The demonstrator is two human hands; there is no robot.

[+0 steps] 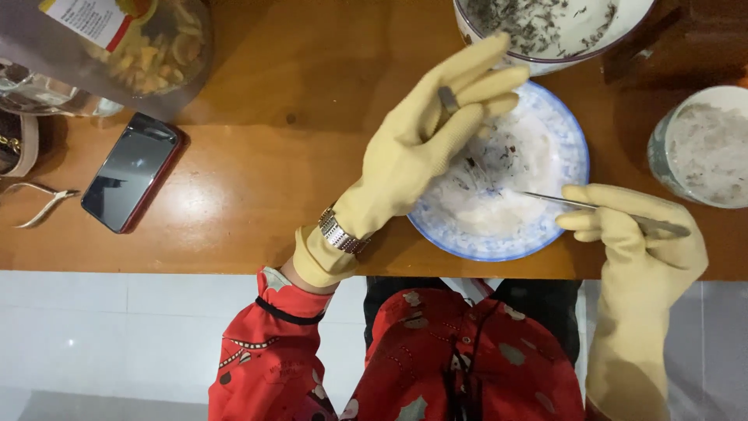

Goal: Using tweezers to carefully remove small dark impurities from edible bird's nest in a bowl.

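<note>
Picking at pale wet material in blue-rimmed white plate (pixel 573 168) between hands: right hand (pixel 635 234) pinching metal tweezers (pixel 561 200), left hand (pixel 421 144) half-open, steadying material. Dark flecks remaining; specks filling bowl (pixel 635 15) beyond left fingers.

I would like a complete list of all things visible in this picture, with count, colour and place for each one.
plate: 1, white with blue rim, table edge, between the hands
tweezers: 1, silver, in right hand, tip over plate
top bowl: 1, white, dark flecks inside, top right
side bowl: 1, pale, whitish contents, right edge
phone: 1, red case, left
nippers: 1, metal, far left
bag: 1, clear, top left
table: 1, brown wood
wristwatch: 1, silver, left wrist
left hand: yellow glove, over plate
right hand: yellow glove, holds tweezers
</note>
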